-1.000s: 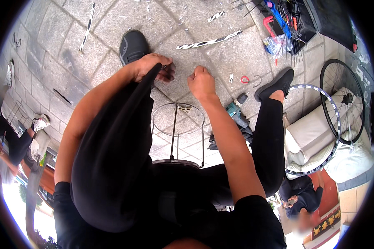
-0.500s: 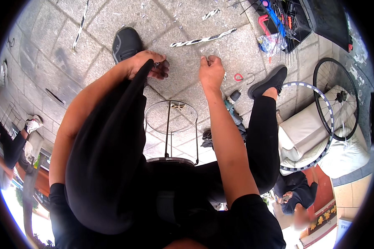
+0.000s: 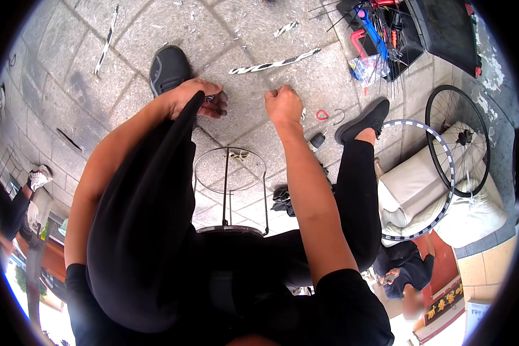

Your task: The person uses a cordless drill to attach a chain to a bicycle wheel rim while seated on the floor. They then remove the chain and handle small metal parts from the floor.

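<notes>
My left hand (image 3: 199, 97) reaches round my raised left knee, fingers curled beside the black trouser leg (image 3: 150, 219). A small black-and-white patterned strip shows in its fingers, mostly hidden. My right hand (image 3: 284, 105) is closed in a fist over the paving, level with the left and apart from it. What it holds, if anything, is hidden. A black-and-white bit shows at its outer edge; I cannot tell whether it is held. Ahead on the ground lies a longer black-and-white strip (image 3: 274, 62).
A metal-framed stool (image 3: 226, 187) stands beneath me. To the right are a drill (image 3: 317, 140), a red ring-shaped piece (image 3: 322, 115), an open black toolbox (image 3: 410, 64), a striped wheel rim (image 3: 452, 167) and a spoked wheel (image 3: 485, 135) on a pale cushioned seat (image 3: 415, 173). Another person (image 3: 406, 271) sits behind.
The whole view has shifted slightly, so things sit lower and further left. My right thumb and fingers have drawn closer together. The left hand keeps its place by the knee.
</notes>
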{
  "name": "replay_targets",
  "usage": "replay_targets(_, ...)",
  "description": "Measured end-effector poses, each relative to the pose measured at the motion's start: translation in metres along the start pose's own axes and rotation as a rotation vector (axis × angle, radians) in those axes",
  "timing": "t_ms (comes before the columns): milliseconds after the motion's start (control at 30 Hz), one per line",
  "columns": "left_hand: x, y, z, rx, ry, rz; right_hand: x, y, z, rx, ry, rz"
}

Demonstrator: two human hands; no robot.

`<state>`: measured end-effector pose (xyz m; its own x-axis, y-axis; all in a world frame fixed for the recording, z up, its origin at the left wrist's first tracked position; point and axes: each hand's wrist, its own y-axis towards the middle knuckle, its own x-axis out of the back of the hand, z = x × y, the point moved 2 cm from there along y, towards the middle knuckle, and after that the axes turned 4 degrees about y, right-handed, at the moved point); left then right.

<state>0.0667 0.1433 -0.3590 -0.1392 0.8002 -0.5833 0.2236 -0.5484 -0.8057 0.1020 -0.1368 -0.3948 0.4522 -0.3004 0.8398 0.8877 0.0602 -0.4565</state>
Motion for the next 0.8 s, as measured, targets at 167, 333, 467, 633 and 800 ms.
replay_targets(167, 0.002, -0.001, 0.001, -0.010, 0.000, 0.012, 0.008, -0.016, -0.005, 0.075, 0.219, 0.014)
replay_targets(333, 0.000, -0.002, 0.000, -0.007, -0.009, -0.002, 0.017, -0.008, -0.002, -0.074, 0.256, 0.199)
replay_targets(467, -0.003, -0.005, -0.001, -0.002, 0.005, -0.025, 0.019, -0.003, 0.025, -0.053, 0.097, 0.239)
replay_targets(633, -0.007, -0.005, -0.007, -0.020, 0.000, -0.067, 0.043, -0.041, 0.100, -0.015, 0.668, 0.363)
replay_targets(800, -0.005, -0.004, -0.003, -0.003, 0.013, -0.031, 0.020, -0.028, 0.077, -0.130, 0.656, 0.208)
